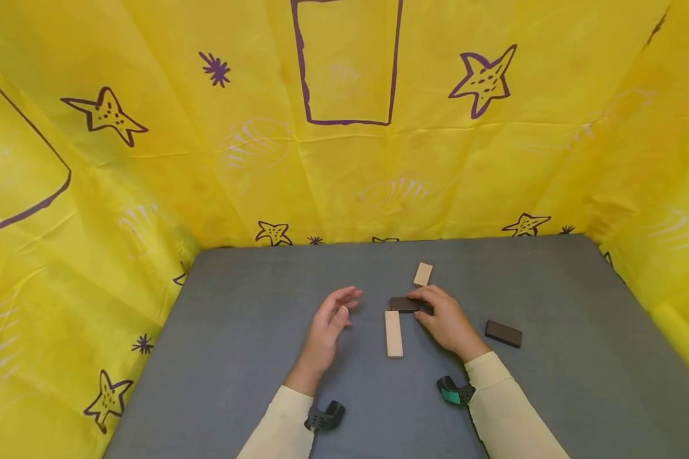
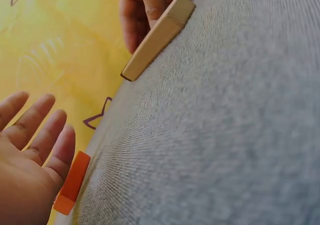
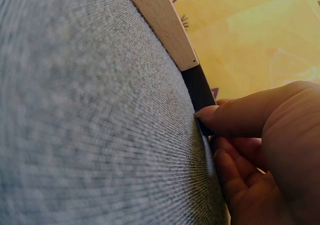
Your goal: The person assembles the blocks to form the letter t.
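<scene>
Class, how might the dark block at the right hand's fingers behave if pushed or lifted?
The dark block probably won't roll: its visible faces look flat. Its straight edges suggest it's stiff. Lying flat, it would likely slide before tipping.

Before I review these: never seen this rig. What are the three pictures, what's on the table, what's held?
No robot here, just bare-handed human work. The wide picture is from the head, the close ones from each wrist. On the grey table lie a near pale block, a far pale block and, at right, a loose dark block. The right hand grips a second dark block; the left hand holds nothing. An orange block shows only in the left wrist view.
</scene>
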Demonstrator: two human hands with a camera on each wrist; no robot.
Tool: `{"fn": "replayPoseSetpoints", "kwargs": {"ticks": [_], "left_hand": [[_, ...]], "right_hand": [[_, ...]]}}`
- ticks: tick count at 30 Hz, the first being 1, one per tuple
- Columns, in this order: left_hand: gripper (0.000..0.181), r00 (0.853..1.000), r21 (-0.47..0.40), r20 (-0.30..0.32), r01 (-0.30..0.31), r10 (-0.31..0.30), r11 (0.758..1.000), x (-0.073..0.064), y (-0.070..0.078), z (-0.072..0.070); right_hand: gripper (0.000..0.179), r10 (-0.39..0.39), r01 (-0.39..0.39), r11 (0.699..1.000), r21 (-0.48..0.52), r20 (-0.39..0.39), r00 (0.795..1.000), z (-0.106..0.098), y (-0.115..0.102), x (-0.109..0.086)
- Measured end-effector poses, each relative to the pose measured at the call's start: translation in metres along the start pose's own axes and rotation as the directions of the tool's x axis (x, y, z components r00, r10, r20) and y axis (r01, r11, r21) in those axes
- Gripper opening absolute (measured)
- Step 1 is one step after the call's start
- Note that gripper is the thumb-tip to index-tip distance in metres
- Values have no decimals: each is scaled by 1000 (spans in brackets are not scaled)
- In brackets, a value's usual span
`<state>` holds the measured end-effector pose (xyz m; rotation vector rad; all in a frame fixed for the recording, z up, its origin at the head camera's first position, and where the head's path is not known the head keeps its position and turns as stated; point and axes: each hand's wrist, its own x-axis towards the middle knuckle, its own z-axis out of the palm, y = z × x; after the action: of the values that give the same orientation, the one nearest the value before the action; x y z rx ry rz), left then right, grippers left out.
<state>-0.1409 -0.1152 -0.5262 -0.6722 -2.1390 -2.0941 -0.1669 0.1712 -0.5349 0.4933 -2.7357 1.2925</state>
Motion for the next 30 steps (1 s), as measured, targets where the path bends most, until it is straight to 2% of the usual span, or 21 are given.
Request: {"fn": "replayPoseSetpoints", "kwargs": {"ticks": [6,9,14,19,26,30], "left_hand": [[74,997,35,-28,-70,71,997,2,2,-11],[83,994,21,-73,-74,75,997,4,4,-19],[85,985,8,-166,-50,51,999,5,4,-34],[79,972,-9,-235,13,-14,1000,4,-1,-44],[51,953,16,-260,163,-153,987,1,-13,-45],[58,943,77,-257,238,-211,968,3,-19,-44]], "right_hand": [[38,3,-3,1000,12,3,1000,0,0,1],[38,6,-6,1000,21,4,1000,0,-1,2],[38,17,-17,999,27,5,1000,0,-1,2],[38,29,-29,999,31,7,1000,0,-1,1],[39,45,-45,998,48,11,999,-1,0,0],[37,54,-55,997,62,13,998,-1,2,0]]}}
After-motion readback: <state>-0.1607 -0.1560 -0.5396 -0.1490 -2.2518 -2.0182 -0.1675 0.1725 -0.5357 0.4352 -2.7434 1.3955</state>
